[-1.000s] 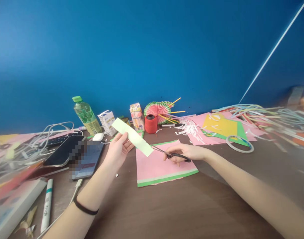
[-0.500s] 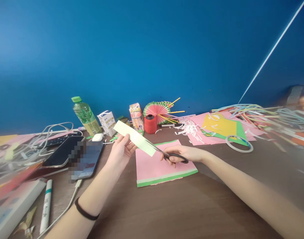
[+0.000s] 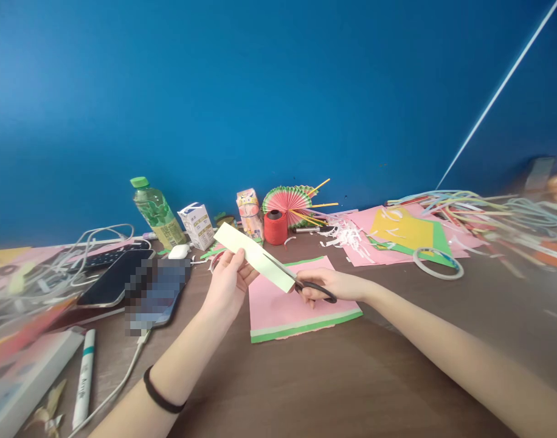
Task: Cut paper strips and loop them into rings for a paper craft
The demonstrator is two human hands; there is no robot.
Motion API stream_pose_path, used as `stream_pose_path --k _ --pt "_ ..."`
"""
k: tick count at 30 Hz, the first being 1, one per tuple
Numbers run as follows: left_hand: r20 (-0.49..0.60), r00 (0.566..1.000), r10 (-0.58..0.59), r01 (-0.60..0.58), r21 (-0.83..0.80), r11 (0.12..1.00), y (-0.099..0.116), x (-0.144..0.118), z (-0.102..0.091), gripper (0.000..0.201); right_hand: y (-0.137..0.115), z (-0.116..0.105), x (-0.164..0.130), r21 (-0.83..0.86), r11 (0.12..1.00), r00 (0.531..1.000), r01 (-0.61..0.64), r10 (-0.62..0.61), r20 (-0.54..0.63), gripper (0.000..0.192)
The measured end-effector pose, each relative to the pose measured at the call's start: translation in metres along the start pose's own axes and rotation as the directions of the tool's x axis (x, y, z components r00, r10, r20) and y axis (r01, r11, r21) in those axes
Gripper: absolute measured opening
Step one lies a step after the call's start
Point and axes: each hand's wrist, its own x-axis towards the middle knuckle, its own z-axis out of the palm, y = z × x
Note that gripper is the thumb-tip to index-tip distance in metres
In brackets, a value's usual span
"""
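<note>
1. The left hand (image 3: 227,286) holds a pale green paper strip (image 3: 255,258) above the table (image 3: 333,377), its grip pinched on the strip near the middle — thumb on the near face, fingers behind. The strip slants from about 10 o'clock down to 4 o'clock.

2. The right hand (image 3: 326,285) has its grip closed through the black handles of a pair of scissors (image 3: 301,283). The blades run up toward 10 o'clock along the strip; whether they bite the paper or lie just against it I cannot tell.

3. Handling, as a judgement: the strip looks very light and thin, stiff enough to stay straight over its short free ends, yet easy to crease, bend or tear. It is not slippery, so a light pinch should do.

4. Where to take hold: close to the blades' line but clear of it, on the flat faces rather than the edge — the farther the pinch sits from the cut, the more the free end would flop.

5. The scissors are rigid and sharp at the tip; they are best held by the handle loops.

6. Below the hands, at 6 o'clock from the strip, a pink sheet stack (image 3: 297,307) with a green edge lies flat on the table.

7. Toward 12 o'clock stand a red thread spool (image 3: 275,228) and a folded paper fan (image 3: 287,199); toward 10 o'clock, a green-capped bottle (image 3: 156,213). A phone (image 3: 117,277) lies at 9 o'clock, a tape ring (image 3: 438,263) at 3 o'clock.
</note>
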Motion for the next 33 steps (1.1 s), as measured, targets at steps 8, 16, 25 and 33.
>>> stream_pose_path --k 8,16,25,33 --pt "0.066 0.995 0.079 -0.086 0.113 0.99 -0.007 -0.006 0.002 0.027 0.005 0.003 0.004 -0.008 0.998 0.996 0.066 -0.066 -0.055 0.029" --pt "0.101 0.993 0.061 -0.082 0.214 0.973 -0.011 -0.01 0.006 0.031 0.006 0.003 0.006 0.027 0.996 0.993 0.08 -0.077 -0.09 0.034" --pt "0.087 0.995 0.043 -0.061 0.222 0.973 -0.019 -0.012 0.005 0.034 0.004 0.008 0.004 0.034 0.995 0.989 0.09 -0.085 -0.117 0.036" --pt "0.066 0.997 0.044 -0.056 0.202 0.978 -0.022 -0.009 0.004 0.032 0.004 0.009 0.005 0.034 0.996 0.989 0.084 -0.08 -0.122 0.033"
